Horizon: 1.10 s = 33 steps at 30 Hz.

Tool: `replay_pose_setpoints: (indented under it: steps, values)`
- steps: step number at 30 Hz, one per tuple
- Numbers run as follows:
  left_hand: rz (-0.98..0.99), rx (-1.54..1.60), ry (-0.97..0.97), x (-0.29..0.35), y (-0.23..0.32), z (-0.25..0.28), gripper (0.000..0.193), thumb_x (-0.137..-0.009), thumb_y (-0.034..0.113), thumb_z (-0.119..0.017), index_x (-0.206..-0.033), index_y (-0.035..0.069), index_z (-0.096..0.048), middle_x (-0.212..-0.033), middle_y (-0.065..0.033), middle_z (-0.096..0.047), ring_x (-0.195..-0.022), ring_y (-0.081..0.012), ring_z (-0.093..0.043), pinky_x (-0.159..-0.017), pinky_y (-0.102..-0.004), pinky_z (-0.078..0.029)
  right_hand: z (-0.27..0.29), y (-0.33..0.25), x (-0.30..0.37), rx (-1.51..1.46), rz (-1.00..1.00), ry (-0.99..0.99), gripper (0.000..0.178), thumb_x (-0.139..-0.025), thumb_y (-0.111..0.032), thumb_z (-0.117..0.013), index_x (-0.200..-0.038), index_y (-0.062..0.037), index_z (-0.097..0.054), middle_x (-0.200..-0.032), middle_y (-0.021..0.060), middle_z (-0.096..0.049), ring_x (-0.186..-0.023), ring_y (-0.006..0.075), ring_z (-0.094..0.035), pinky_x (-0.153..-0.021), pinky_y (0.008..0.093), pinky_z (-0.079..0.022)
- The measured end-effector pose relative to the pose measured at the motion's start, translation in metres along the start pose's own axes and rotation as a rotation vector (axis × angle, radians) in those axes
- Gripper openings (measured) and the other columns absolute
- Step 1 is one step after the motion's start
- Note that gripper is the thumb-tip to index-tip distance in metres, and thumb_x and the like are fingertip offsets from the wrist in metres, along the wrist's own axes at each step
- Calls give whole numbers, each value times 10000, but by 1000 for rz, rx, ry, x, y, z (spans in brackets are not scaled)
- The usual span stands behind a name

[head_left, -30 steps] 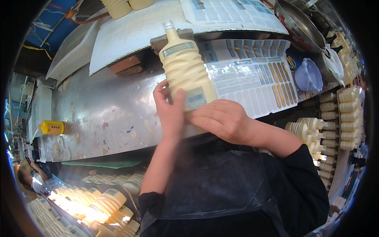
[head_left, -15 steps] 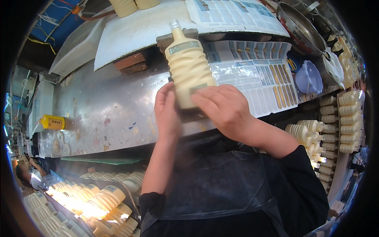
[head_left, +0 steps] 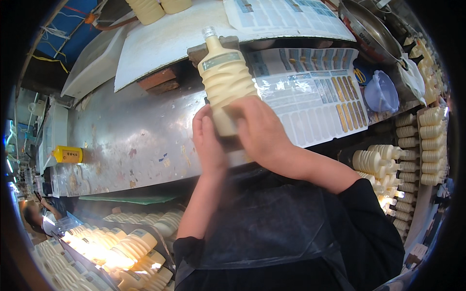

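A cream bottle [head_left: 227,80] with wavy ridges and a clear cap lies face up, its neck on a brown block [head_left: 196,54] and pointing away from me. A grey-green label strip is on its shoulder. My left hand [head_left: 209,143] grips the lower left edge, thumb along the side. Across the lower front lies my right hand [head_left: 262,128], its fingers bent over the bottle and hiding that area. Right of the bottle, a sheet of stickers [head_left: 310,97] carries blue, gold and brown strips, with several blank spaces.
The metal table [head_left: 136,140] holds a yellow bottle [head_left: 68,154] at left. A white board [head_left: 170,39] rests on bricks [head_left: 158,80] behind. At right stand a lilac bucket [head_left: 381,92] and a metal pan [head_left: 371,31]. Crates of similar bottles [head_left: 133,245] fill the lower left; more [head_left: 378,165] are at right.
My right hand has slid leftward over the bottle's lower front, covering the lower label strip that showed before. The left hand keeps its place at the bottle's side.
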<state>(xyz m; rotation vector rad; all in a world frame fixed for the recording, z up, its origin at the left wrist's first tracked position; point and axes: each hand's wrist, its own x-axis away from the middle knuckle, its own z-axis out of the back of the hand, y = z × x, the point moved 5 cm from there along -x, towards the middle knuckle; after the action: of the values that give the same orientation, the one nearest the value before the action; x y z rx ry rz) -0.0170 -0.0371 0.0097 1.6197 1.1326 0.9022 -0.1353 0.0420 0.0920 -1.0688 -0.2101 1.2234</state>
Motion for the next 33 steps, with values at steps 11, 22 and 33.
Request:
replay_pose_setpoints:
  steps: [11, 22, 33]
  values:
    - [-229, -770, 40, -4, 2, -18, 746, -882, 321, -663, -1490, -14, -389, -1411, -227, -456, -1302, -359, -464, -1128, -484, -365, 26, 45, -3, -61, -91, 72, 365, -932, 19, -585, -1290, -12, -522, -1181, 179, -612, -1059, 354, -645, -923, 381, -517]
    - [-99, -326, -38, -10, -6, -9, 554, -1022, 236, -601, -1494, 27, -399, -1263, -105, -509, -1166, -190, -493, -1052, -350, -401, 42, 33, 3, 162, 523, 39, 215, -810, 46, -702, -1001, -52, -718, -1010, 124, -739, -864, 300, -724, -721, 386, -578]
    - [85, 30, -57, -12, -1, -1, 393, -1046, 133, -552, -1424, 31, -522, -1186, -75, -638, -1092, -148, -603, -967, -319, -502, 11, -19, 14, 383, 587, -151, 310, -731, -82, -693, -1037, -35, -713, -1053, 106, -713, -932, 249, -700, -770, 353, -551]
